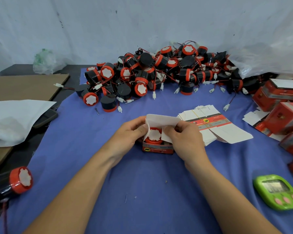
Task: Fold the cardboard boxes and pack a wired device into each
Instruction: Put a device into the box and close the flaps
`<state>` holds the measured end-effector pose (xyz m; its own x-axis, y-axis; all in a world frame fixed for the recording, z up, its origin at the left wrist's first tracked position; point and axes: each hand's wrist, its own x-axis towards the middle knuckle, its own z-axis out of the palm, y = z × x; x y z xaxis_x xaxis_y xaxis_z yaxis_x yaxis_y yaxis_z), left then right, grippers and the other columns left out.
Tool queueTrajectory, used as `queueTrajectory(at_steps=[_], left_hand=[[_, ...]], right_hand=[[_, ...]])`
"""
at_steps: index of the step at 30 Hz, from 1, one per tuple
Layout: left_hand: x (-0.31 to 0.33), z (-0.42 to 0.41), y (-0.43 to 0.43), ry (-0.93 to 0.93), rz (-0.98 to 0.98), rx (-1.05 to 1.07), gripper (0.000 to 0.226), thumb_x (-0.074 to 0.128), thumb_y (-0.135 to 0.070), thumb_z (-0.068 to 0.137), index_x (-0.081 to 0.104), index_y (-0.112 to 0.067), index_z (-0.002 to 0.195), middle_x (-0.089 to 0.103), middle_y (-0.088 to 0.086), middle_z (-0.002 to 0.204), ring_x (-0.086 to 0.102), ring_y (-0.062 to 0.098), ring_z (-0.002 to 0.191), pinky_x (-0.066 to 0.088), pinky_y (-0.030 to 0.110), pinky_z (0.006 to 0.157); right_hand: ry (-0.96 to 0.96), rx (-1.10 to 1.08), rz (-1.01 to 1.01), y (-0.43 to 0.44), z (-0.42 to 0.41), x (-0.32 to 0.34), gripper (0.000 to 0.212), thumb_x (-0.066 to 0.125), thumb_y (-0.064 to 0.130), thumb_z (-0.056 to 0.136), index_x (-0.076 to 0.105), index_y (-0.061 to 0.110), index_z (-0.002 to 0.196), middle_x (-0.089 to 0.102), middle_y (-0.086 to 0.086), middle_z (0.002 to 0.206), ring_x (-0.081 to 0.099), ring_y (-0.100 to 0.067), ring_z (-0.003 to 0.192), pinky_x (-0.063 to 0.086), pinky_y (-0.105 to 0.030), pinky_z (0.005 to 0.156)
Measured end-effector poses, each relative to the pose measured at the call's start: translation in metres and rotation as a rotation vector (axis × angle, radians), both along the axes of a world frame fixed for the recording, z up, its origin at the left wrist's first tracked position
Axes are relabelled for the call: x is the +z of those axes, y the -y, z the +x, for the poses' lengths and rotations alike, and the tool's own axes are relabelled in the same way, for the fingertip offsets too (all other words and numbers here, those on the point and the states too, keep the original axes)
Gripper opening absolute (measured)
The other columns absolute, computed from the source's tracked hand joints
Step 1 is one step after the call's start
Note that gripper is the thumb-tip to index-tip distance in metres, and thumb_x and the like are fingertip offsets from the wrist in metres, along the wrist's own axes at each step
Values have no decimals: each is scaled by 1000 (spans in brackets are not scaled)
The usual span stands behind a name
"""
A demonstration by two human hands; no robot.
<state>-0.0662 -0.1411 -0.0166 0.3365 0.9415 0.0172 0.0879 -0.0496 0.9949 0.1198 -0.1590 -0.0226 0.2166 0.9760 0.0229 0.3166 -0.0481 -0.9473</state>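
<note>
Head view: a small red printed cardboard box (157,148) stands open-topped at the middle of the blue-clothed table (91,149). 1 round black-and-red wired device (153,135) sits inside it, white face up. The left hand (130,130) curls its fingers round the box's left white flap, and the right hand (184,137) pinches the right flap. A heap of matching loose devices (159,70) lies along the far edge. A banded stack of flat boxes (215,127) lies just beside the right hand.

A pale, scuffed wall (108,27) rises behind a dark table (24,68) draped with blue cloth (150,191).
</note>
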Motion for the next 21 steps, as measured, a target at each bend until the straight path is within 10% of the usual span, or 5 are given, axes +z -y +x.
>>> queueTrajectory(at_steps=[10,21], left_hand=[[-2,8,5,-28,41,28,45,55,0,100,72,-37,118,77,-9,117,71,13,112,57,21,89],[-4,9,0,-54,99,194,42,74,2,88,84,-38,83,80,-15,99,73,0,99,56,15,82]], right_hand=[[275,-57,38,0,-3,2,27,60,37,97,69,31,73,67,19,68,59,-4,67,35,-25,52],[-248,269,-24,2,12,11,38,70,1,91,84,35,84,81,5,93,77,-11,90,60,-23,75]])
